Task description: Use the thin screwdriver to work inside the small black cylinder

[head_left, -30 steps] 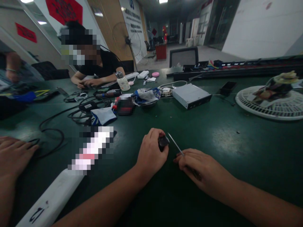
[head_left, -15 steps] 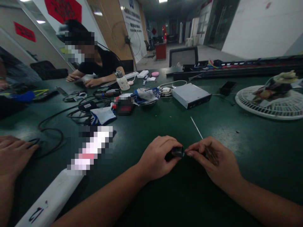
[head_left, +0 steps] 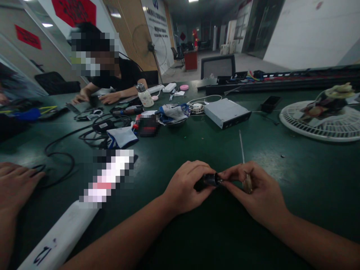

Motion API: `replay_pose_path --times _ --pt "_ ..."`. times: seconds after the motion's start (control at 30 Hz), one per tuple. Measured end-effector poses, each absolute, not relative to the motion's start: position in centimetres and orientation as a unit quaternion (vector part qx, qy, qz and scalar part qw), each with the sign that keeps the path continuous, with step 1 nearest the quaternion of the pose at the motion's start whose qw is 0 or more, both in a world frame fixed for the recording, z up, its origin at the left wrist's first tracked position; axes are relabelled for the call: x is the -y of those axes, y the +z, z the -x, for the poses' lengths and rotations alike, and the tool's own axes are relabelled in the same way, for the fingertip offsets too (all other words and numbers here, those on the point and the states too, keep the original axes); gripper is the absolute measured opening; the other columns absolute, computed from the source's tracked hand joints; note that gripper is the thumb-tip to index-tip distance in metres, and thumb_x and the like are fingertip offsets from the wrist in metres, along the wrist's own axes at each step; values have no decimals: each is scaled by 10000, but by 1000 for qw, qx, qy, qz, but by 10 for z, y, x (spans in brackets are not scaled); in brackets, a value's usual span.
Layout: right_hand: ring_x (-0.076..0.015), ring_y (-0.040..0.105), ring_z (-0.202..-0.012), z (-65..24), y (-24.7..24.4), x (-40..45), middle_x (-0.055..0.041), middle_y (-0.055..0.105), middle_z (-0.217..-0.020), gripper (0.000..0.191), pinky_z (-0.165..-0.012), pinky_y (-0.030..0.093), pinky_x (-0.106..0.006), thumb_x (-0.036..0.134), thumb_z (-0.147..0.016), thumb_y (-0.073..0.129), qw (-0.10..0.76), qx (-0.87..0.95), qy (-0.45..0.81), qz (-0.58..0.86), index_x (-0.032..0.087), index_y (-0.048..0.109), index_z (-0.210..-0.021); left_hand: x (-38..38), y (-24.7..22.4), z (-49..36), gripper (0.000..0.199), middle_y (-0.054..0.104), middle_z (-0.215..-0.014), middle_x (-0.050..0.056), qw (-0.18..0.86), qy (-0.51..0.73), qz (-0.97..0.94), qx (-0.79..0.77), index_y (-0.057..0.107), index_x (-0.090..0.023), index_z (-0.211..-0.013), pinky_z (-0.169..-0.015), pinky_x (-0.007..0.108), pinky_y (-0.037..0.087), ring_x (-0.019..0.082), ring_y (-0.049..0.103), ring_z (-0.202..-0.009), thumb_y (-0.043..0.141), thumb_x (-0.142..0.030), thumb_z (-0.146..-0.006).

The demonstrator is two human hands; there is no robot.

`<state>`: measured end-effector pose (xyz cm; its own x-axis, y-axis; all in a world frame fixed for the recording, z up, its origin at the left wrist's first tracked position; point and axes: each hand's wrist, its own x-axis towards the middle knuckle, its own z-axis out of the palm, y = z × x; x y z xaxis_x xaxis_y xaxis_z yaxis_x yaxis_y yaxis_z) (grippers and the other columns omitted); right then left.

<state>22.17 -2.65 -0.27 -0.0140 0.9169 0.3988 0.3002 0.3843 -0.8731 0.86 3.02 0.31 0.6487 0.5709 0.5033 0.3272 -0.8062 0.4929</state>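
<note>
We have our left hand [head_left: 186, 186] curled shut round a small black cylinder [head_left: 210, 180], near the front edge of the desk [head_left: 225, 240]. Our right hand [head_left: 258, 191] pinches a thin screwdriver [head_left: 247, 183] by its handle, shaft up, fingertips [head_left: 227, 175] touching the cylinder's end.

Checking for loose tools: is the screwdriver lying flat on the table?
No, the screwdriver is gripped in the right hand, with its thin shaft pointing up off the table.
</note>
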Motion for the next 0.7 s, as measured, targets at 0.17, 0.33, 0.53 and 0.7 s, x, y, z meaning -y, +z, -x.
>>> replay_pose_path --times 0.17,0.33,0.53,0.7 --pt "-176 745 -848 -223 -4 26 13 751 -892 275 -749 588 -324 157 -854 715 489 654 320 480 258 461 -821 -29 3 -8 251 697 -1072 59 181 332 -899 -219 601 -194 -1128 -862 356 511 199 660 -1015 694 -184 -895" --pt "-200 726 -863 -223 -4 25 -11 730 -929 284 -742 575 -350 190 -819 745 463 637 334 518 257 469 -840 -30 1 -7 256 704 -1072 79 174 330 -911 -179 599 -183 -1131 -858 358 528 209 667 -1010 682 -168 -889" --pt "-208 710 -829 -222 -1 22 -16 722 -950 288 -727 566 -366 226 -800 752 411 643 370 529 259 476 -878 -31 2 -7 225 717 -1097 70 165 311 -924 -150 618 -187 -1104 -882 377 501 203 677 -1015 648 -97 -901" --pt "-220 715 -852 -221 2 23 -20 726 -960 282 -750 572 -376 241 -801 749 404 637 385 531 259 488 -908 -30 2 -9 197 723 -1094 61 162 308 -925 -149 615 -191 -1095 -874 379 487 190 680 -1002 631 -97 -923"
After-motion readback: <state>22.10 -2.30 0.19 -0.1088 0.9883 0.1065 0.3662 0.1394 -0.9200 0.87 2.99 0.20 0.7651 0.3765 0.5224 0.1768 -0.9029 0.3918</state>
